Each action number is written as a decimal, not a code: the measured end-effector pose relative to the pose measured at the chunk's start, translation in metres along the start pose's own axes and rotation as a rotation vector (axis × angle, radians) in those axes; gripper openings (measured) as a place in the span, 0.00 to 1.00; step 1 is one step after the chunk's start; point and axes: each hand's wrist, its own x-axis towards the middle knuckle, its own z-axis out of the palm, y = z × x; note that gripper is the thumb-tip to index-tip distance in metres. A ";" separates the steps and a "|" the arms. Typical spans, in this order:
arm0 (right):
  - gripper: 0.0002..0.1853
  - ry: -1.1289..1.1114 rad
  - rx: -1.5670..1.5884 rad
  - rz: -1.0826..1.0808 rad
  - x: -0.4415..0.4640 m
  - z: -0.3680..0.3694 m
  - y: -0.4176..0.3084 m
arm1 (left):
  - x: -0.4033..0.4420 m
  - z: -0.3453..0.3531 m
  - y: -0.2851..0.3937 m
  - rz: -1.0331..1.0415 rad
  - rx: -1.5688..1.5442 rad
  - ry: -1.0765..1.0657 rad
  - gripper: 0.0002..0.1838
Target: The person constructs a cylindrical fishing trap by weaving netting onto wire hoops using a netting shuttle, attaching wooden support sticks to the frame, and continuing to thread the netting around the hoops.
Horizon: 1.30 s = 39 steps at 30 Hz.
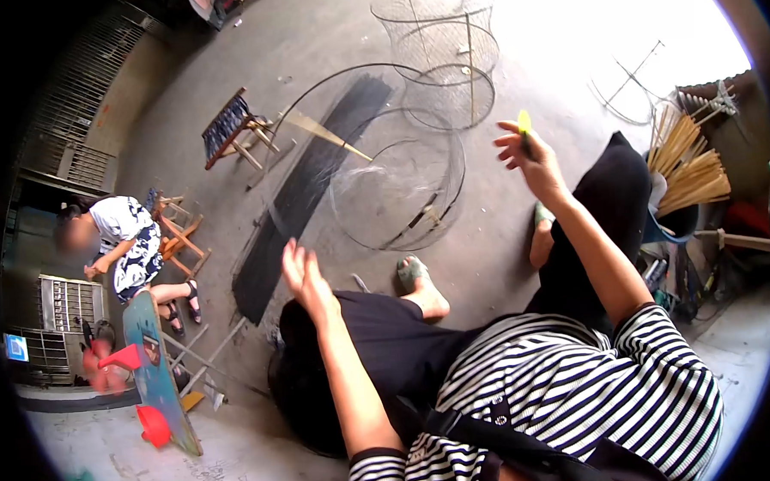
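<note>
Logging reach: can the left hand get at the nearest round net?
Probably yes, perhaps with a lean: the left hand looks empty, and nothing visible blocks its way to the net on the floor ahead.

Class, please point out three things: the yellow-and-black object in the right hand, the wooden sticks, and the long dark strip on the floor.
Yellow-and-black object [524, 123]: head view, yellow end.
Wooden sticks [688, 169]: head view, middle of the bunch.
Dark strip [306, 192]: head view, bare middle stretch.

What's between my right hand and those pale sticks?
In the head view, a stretch of floor, then your black-trousered right knee, lies between your right hand and the pale sticks.
</note>
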 end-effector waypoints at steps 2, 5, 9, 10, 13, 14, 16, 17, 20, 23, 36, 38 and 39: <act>0.20 -0.104 0.031 0.075 -0.020 0.016 0.001 | -0.009 0.013 -0.029 0.095 0.183 -0.240 0.26; 0.19 -0.124 -0.089 0.230 -0.034 0.032 -0.016 | -0.033 0.045 -0.033 0.183 0.270 -0.508 0.25; 0.17 -0.233 -0.691 -0.309 -0.030 0.039 -0.020 | -0.034 0.058 -0.044 0.182 0.262 -0.399 0.18; 0.17 -0.294 -0.767 -0.395 -0.026 0.037 -0.019 | -0.022 0.054 -0.040 0.161 0.195 -0.305 0.16; 0.16 -0.491 -0.868 -0.290 -0.021 0.035 -0.020 | 0.000 0.047 -0.011 0.201 0.207 -0.162 0.18; 0.16 -0.528 -0.865 -0.269 -0.021 0.037 -0.021 | 0.006 0.045 -0.008 0.192 0.226 -0.189 0.19; 0.14 -0.544 -0.944 -0.378 -0.024 0.048 -0.011 | 0.008 0.048 -0.013 0.123 0.234 -0.250 0.21; 0.10 -0.592 -1.001 -0.434 -0.024 0.054 -0.007 | 0.007 0.051 -0.021 0.123 0.205 -0.302 0.21; 0.08 -0.602 -1.180 -0.630 -0.021 0.072 0.007 | -0.006 0.066 -0.022 0.088 0.192 -0.390 0.22; 0.08 -0.653 -1.422 -0.678 -0.022 0.068 -0.025 | 0.006 0.060 -0.011 0.120 0.114 -0.276 0.21; 0.32 -0.305 -1.699 -0.796 -0.003 -0.080 -0.071 | 0.051 0.067 -0.002 0.076 0.288 -0.377 0.26; 0.34 -0.352 -1.725 -0.796 -0.006 -0.089 -0.082 | 0.054 0.076 0.000 0.072 0.328 -0.538 0.26; 0.34 -0.361 -1.701 -0.819 -0.006 -0.098 -0.088 | 0.050 0.082 0.013 0.015 0.413 -0.592 0.26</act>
